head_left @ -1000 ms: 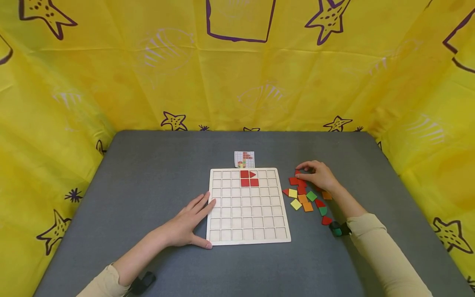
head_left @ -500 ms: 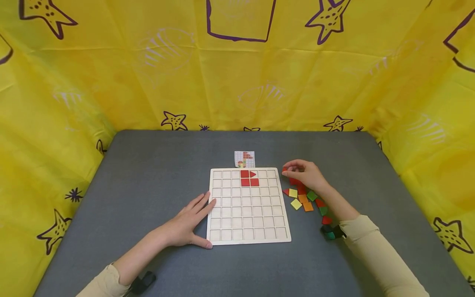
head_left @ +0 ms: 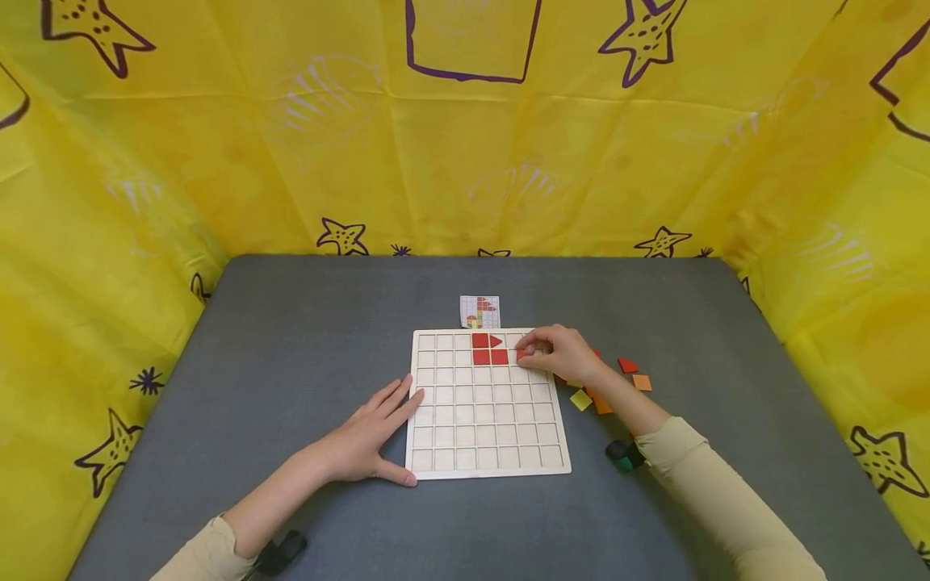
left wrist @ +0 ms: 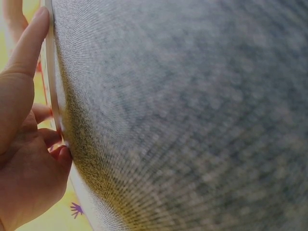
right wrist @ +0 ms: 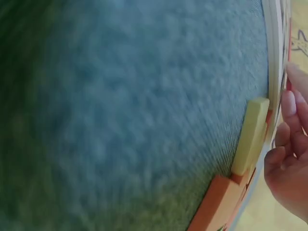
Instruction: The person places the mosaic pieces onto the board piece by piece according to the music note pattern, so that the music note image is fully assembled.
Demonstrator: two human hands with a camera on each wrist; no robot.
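A pale wooden grid board (head_left: 485, 415) lies on the table, with three red squares (head_left: 480, 357) and a red triangle (head_left: 496, 341) set in its upper cells. My right hand (head_left: 563, 353) is over the board's upper right part and pinches a red tile (head_left: 521, 354) between thumb and fingers, just right of the placed ones. In the right wrist view the fingers (right wrist: 290, 103) hold the tile's thin red edge. My left hand (head_left: 370, 432) rests along the board's left edge with its fingers spread; the left wrist view shows the thumb (left wrist: 36, 36) against that edge.
Right of the board lie loose tiles: a yellow square (head_left: 580, 400), an orange square (head_left: 642, 382), a red rounded piece (head_left: 628, 365) and others partly hidden under the right forearm. A small pattern card (head_left: 479, 311) lies behind the board. Yellow cloth (head_left: 465, 161) surrounds the grey table (head_left: 327, 323).
My right hand has carried the red tile leftward from the loose pile to above the board's upper right cells. My left hand has stayed at the board's edge.
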